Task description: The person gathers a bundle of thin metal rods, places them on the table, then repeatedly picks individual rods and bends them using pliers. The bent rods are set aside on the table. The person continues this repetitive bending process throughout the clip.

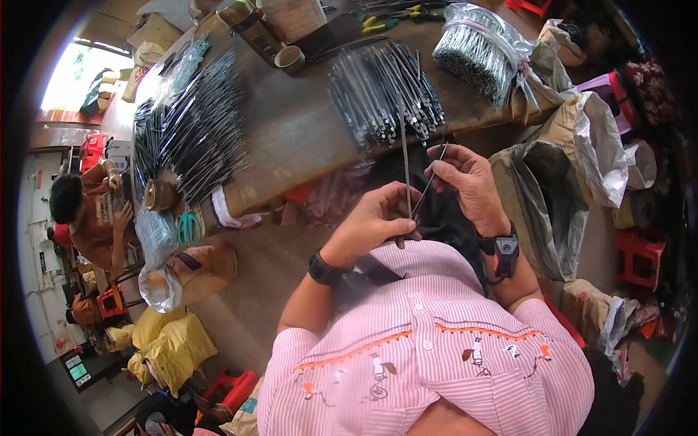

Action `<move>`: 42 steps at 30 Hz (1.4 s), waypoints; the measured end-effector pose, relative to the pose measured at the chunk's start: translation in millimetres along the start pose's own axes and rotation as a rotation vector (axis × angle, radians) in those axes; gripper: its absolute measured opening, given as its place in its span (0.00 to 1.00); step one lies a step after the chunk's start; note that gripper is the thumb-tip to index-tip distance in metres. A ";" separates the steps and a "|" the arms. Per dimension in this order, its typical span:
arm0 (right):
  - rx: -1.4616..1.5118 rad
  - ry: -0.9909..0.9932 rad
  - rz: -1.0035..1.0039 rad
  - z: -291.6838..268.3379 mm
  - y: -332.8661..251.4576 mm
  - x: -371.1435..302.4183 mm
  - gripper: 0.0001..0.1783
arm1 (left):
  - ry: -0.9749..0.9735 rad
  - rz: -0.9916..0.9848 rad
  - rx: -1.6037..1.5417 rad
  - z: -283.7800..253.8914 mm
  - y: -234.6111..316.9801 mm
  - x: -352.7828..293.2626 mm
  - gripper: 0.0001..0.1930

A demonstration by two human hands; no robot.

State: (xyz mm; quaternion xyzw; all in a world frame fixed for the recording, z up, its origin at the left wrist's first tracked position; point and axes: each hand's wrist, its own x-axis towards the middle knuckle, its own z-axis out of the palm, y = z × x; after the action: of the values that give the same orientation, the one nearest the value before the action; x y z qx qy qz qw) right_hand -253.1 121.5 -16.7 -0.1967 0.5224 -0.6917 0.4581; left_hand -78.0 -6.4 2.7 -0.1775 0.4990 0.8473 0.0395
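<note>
My left hand (382, 218) pinches narrowly at mid-frame, thumb and fingers closed on the lower part of a long thin metal strip (405, 156) standing nearly upright in view. My right hand (465, 182), just right of it, holds a thinner dark strip (422, 195) between thumb and fingertips; its lower end meets the long strip beside my left fingers.

Both hands sit on the near side of the table edge, above my dark-clothed lap. The long strip's upper end overlaps the strip bundle (385, 94) at upper centre; whether they touch I cannot tell. That bundle's near ends lie close to the edge of the table (280, 123), and brown tabletop stretches between it and the dark pile (207, 131) at upper left. Scissors (190, 229) with teal handles are below that pile. Floor (265, 272) opens left of my left forearm; at right, an open sack (549, 207) stands near my right wrist, narrowing that side.
</note>
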 end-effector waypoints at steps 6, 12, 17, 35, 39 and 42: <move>0.050 0.047 -0.002 3.5 4.4 1.0 0.10 | 0.087 0.014 -0.277 11.0 -0.7 3.6 0.12; -0.056 0.066 -0.089 8.0 5.6 -5.9 0.10 | 0.152 -0.078 -0.398 5.9 -2.8 14.8 0.07; -0.088 0.045 -0.115 10.7 9.4 -9.7 0.11 | 0.204 0.016 -0.200 2.8 -19.0 21.6 0.05; -0.149 0.022 -0.112 -1.3 10.8 -19.5 0.10 | 0.571 0.516 0.701 27.9 -6.1 18.9 0.06; -0.131 0.041 -0.127 2.7 13.4 -17.2 0.08 | 0.564 0.499 0.654 27.7 -7.2 18.1 0.06; -0.120 0.053 -0.198 6.1 14.7 -14.8 0.08 | 0.540 0.468 0.551 27.0 -8.2 17.5 0.05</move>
State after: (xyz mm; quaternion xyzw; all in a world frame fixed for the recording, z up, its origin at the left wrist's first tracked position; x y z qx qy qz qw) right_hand -234.7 130.2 -24.7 -0.2560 0.5527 -0.7061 0.3612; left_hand -99.4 19.0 1.8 -0.2575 0.7251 0.5924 -0.2389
